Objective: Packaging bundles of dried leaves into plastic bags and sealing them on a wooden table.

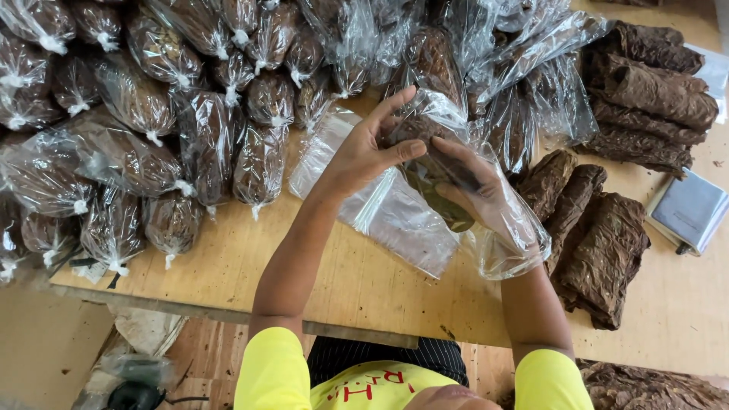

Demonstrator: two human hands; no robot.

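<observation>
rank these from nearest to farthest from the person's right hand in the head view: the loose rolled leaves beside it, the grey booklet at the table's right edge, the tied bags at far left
1. Loose rolled leaves, just right of the right hand, which is inside a clear bag.
2. Grey booklet, farther right at the table edge.
3. Tied bags, far left, across the table.

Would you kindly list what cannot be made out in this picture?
- Head view: right hand is inside the clear bag; glare blurs its fingers.
- The leaf bundle under the left hand is half hidden by plastic.
- Tied bags are cut off by the left and top edges.
</observation>
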